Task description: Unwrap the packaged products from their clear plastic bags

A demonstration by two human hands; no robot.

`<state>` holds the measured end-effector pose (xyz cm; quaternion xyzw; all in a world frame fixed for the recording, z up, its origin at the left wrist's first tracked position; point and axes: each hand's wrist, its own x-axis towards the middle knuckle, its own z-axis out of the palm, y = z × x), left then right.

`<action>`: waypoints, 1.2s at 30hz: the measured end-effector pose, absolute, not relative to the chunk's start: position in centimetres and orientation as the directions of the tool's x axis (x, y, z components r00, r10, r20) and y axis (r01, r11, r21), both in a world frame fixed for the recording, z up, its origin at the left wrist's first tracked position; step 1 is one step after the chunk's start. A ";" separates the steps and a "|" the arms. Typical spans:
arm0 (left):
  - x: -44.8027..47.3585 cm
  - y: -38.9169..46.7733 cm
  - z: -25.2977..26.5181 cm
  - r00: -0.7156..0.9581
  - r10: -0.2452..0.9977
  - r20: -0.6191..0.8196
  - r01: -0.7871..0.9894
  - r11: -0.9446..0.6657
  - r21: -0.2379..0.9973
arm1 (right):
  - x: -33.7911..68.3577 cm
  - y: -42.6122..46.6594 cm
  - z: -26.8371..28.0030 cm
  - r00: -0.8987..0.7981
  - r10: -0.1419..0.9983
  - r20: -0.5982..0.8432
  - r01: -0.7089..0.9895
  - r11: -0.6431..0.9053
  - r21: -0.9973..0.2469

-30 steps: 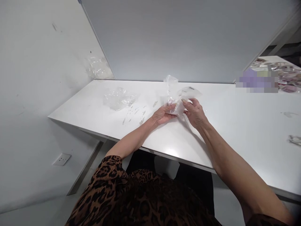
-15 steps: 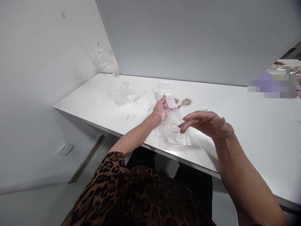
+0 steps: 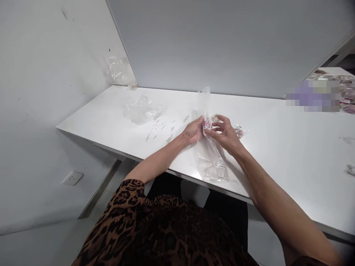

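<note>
The left hand (image 3: 192,132) grips the clear plastic strip (image 3: 212,168) at its middle, thumb along the near face, fingers partly hidden behind. The right hand (image 3: 226,136) is half open, its thumb tip against the same spot and its fingers curved loosely; whether it pinches the plastic I cannot tell. Between the hands, a red piece (image 3: 206,123) with pale marks shows at the strip; the marks are too small to read, as are the dark printed lines lower down.

Both forearms reach forward over the white table (image 3: 283,159) and angle inward, palms facing each other. The strip's upper end stands up towards the back of the table, and its lower end hangs down towards the near edge.

Just beyond the right fingers lies a small yellowish packet (image 3: 215,118), partly covered; another small packet (image 3: 240,132) sits just beside that hand. Crumpled clear plastic (image 3: 142,109) lies to the left, and a clear bag (image 3: 118,70) is against the wall corner. Shiny packets (image 3: 346,90) are heaped at the far right, beside a blurred purple patch (image 3: 307,96).
</note>
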<state>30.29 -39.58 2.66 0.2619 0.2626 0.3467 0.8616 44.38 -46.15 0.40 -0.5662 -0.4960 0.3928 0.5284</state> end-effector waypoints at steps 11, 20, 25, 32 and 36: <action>28.5 -38.2 3.9 0.453 0.807 -0.378 -0.454 0.574 0.681 | 44.9 -46.1 3.0 0.332 0.924 -0.189 -0.281 -0.094 -0.955; 27.5 -38.1 4.9 0.535 0.791 -0.296 -0.549 0.592 0.590 | 46.1 -46.1 3.4 0.379 0.922 -0.079 -0.026 -0.075 -0.997; 27.6 -38.3 5.2 0.516 0.796 -0.317 -0.548 0.591 0.593 | 46.1 -45.3 1.2 0.354 0.932 0.082 0.019 0.080 -0.997; 27.6 -38.2 5.0 0.539 0.784 -0.307 -0.515 0.595 0.616 | 45.0 -46.5 1.5 0.329 0.834 0.443 0.441 0.279 -0.853; 27.7 -38.0 4.5 0.548 0.786 -0.287 -0.524 0.590 0.615 | 44.9 -46.6 1.7 0.214 0.949 0.230 0.358 0.143 -0.923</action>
